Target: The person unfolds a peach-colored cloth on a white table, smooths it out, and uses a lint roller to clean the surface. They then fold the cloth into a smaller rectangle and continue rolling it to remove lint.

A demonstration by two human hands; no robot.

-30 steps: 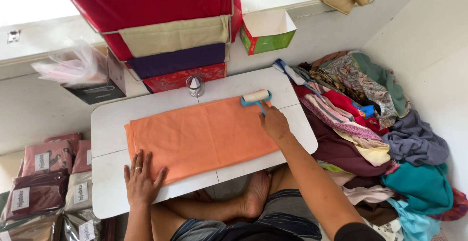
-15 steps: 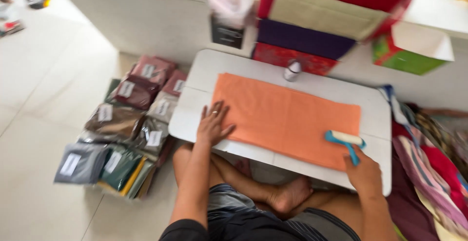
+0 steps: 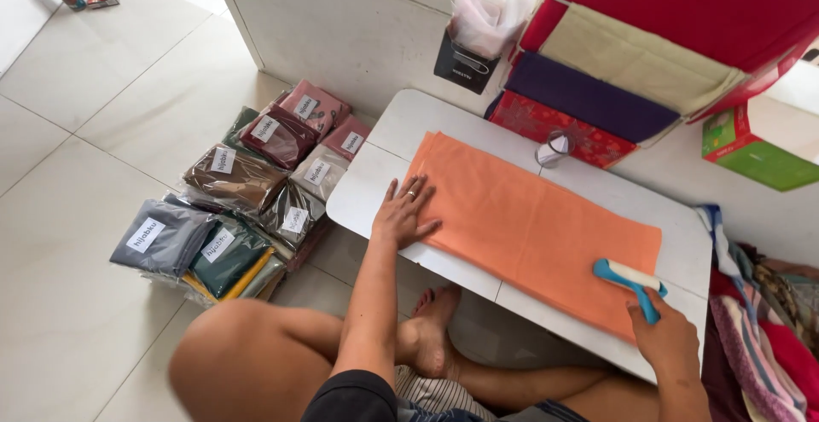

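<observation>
While the left hand (image 3: 405, 215) lies flat on the orange cloth (image 3: 533, 226), the right hand (image 3: 674, 337) clasps a lint roller (image 3: 631, 281).

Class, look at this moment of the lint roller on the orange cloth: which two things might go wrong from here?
The orange cloth reaches the near edge of the table, so the lint roller in the right hand may drag it off. Only the left hand pins it; the unheld middle may wrinkle.

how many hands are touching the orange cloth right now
2. The left hand lies flat on the orange cloth's left end; the right hand grips a blue lint roller at the cloth's right end.
</observation>
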